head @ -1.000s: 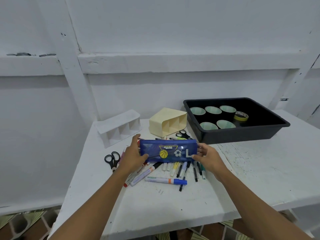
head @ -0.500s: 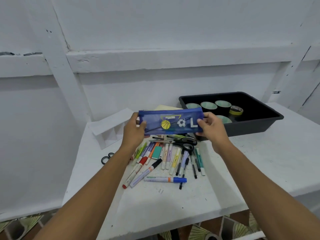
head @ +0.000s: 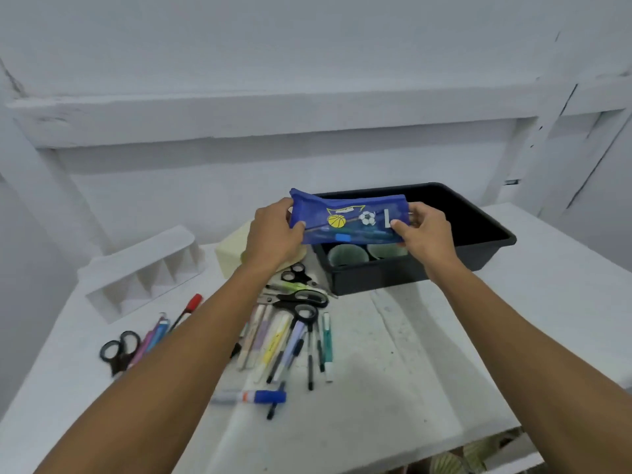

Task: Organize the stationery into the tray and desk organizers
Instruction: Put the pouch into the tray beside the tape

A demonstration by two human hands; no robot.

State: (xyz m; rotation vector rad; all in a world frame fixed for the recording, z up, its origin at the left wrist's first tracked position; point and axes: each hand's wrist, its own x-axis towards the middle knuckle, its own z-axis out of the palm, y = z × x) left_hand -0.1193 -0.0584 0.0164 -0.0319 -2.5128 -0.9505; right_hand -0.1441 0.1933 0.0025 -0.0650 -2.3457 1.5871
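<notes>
Your left grip point(head: 273, 234) and right grip point(head: 424, 234) each pinch one end of the blue pencil case point(head: 349, 217), holding it over the black tray point(head: 485, 251) near the table's point(head: 427, 354) far edge.

Wall point(head: 307, 39): white painted boards, horizontal rail across.
Desk point(head: 427, 354): white, worn paint.
Floor point(head: 478, 456): patterned tiles below.
</notes>
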